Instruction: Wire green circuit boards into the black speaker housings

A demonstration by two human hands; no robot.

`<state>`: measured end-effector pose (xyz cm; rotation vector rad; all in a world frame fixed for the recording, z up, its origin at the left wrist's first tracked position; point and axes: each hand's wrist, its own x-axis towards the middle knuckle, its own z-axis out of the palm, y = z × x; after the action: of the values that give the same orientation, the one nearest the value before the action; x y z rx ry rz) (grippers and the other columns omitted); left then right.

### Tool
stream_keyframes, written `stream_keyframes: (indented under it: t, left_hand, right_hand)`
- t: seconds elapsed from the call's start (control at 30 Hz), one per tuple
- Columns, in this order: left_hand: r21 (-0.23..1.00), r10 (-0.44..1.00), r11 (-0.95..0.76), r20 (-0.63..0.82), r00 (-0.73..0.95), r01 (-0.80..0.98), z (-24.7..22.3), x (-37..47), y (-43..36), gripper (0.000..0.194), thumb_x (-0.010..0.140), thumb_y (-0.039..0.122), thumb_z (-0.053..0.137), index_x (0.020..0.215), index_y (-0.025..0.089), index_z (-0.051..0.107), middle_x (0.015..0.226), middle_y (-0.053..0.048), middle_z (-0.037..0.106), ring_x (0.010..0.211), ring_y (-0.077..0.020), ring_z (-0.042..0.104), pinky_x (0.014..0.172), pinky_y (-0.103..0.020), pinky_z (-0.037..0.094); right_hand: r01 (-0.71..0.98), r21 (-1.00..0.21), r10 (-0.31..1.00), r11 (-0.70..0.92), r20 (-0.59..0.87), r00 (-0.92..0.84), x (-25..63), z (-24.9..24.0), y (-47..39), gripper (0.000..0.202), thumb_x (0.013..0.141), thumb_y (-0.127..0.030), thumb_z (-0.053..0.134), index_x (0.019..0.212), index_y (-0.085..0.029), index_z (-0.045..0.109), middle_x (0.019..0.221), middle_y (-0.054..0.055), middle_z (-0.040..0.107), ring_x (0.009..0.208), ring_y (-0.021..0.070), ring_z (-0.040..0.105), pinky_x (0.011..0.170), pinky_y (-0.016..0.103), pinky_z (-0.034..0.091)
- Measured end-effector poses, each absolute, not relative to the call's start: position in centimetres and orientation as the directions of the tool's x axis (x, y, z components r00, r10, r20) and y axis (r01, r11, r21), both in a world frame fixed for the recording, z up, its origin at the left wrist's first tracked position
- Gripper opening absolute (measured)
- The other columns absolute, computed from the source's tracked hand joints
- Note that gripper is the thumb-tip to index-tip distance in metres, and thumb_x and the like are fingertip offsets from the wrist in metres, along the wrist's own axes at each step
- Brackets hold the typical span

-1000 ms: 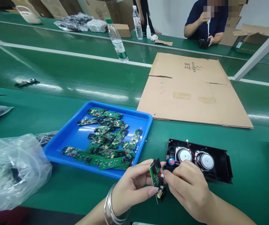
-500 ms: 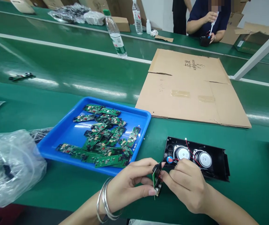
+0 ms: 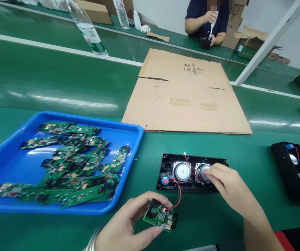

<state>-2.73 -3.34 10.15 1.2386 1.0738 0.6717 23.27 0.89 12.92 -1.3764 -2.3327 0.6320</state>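
Small green circuit board [image 3: 161,216] held low and near, just in front of the black speaker panel [image 3: 191,172], tied to it by red wires [image 3: 178,195]. Left hand [image 3: 129,226] pinches the board between thumb and fingertips, component side up. Right hand [image 3: 228,184] rests on the panel's right speaker cone, fingers loosely curled (nothing gripped). Panel lies flat on the green bench [image 3: 230,216]. Left of it, a blue tray [image 3: 8,167] heaped with more boards. Beyond, flattened cardboard [image 3: 186,94]. Far right, a second speaker panel [image 3: 293,170]. Across the line, another person [image 3: 207,21] works.
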Motion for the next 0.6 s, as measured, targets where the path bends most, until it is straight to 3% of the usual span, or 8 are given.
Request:
stream_keyframes:
  t: [0.13,0.2,0.3,0.47,0.6]
  left_hand:
    - [0.915,0.885,0.319,-0.381,0.268,0.245,10.3,-0.3,-3.8,0.024,0.069,0.023,0.059,0.092,0.027,0.065,0.096,-0.001,0.069,0.091,-0.0201,0.062,0.078,-0.026,0.051]
    - [0.904,0.894,0.349,-0.400,0.201,0.247,10.7,0.9,-3.8,0.024,0.069,0.024,0.059,0.092,0.028,0.066,0.094,0.000,0.069,0.086,-0.0184,0.063,0.074,-0.024,0.052]
    - [0.927,0.931,0.322,-0.347,0.114,0.191,11.3,2.4,-3.5,0.021,0.068,0.023,0.061,0.087,0.029,0.067,0.087,0.003,0.070,0.080,-0.0157,0.063,0.072,-0.021,0.052]
    - [0.958,0.958,0.287,-0.287,0.014,0.028,11.2,3.6,-3.3,0.022,0.070,0.023,0.061,0.091,0.029,0.065,0.086,0.005,0.070,0.073,-0.0125,0.065,0.067,-0.019,0.055]
    - [0.977,0.981,0.171,-0.181,0.073,0.129,10.5,3.8,-2.8,0.023,0.073,0.022,0.059,0.096,0.028,0.062,0.088,0.003,0.071,0.074,-0.0119,0.066,0.066,-0.017,0.054]
  right_hand:
    - [0.835,-0.363,0.864,0.414,-0.132,-0.486,23.0,11.8,0.7,0.024,0.085,-0.007,0.048,0.101,-0.019,0.060,0.093,0.003,0.059,0.074,0.0143,0.058,0.059,0.024,0.046]
    - [0.892,-0.246,0.884,0.380,-0.185,-0.428,22.0,11.4,1.0,0.014,0.082,-0.009,0.055,0.092,-0.016,0.062,0.087,0.004,0.058,0.068,0.0154,0.057,0.054,0.026,0.044]
    - [0.902,-0.182,0.887,0.391,-0.187,-0.422,20.7,11.0,1.5,0.010,0.079,-0.006,0.056,0.076,-0.015,0.060,0.082,0.004,0.057,0.069,0.0166,0.054,0.055,0.026,0.042]
    - [0.888,-0.268,0.913,0.374,-0.058,-0.403,20.9,10.4,1.4,0.015,0.080,-0.002,0.052,0.075,-0.015,0.058,0.072,0.003,0.058,0.068,0.0173,0.051,0.057,0.028,0.039]
    - [0.797,-0.443,0.912,0.410,0.176,-0.372,22.5,10.4,1.2,0.011,0.080,-0.005,0.055,0.078,-0.015,0.057,0.074,0.002,0.059,0.072,0.0166,0.051,0.064,0.030,0.040]
